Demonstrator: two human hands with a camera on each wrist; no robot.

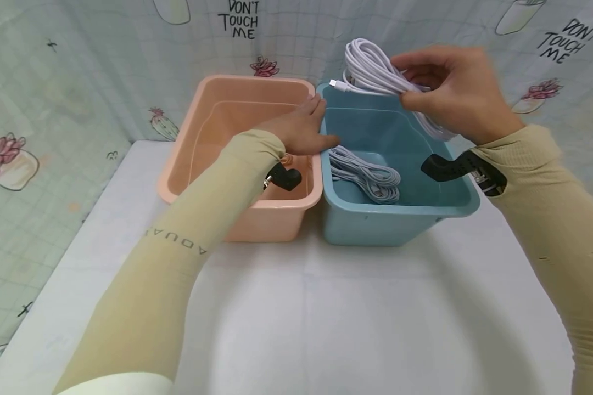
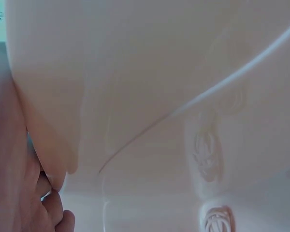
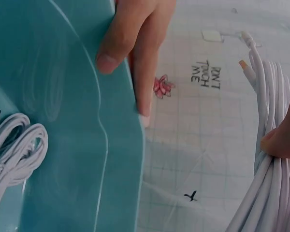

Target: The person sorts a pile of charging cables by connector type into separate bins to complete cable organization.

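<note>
A coiled white cable (image 1: 370,63) hangs above the blue bin (image 1: 400,210), pinched between the thumb and fingers of my right hand (image 1: 457,90). Its white plug (image 1: 338,85) points left in the head view. In the right wrist view the same cable bundle (image 3: 270,121) shows two connector ends at its top. My left hand (image 1: 303,126) rests over the adjoining rims of the peach bin (image 1: 242,82) and the blue bin. Its fingers lie fairly straight, and the thumb reaches over the blue rim. Inside the blue bin lie coiled white cables (image 1: 368,175).
Part of a coiled cable (image 2: 217,220) shows inside the peach bin, mostly covered by the left forearm in the head view. Both bins stand side by side on a white table (image 1: 296,318). A printed cloth (image 1: 143,55) hangs behind and at the left.
</note>
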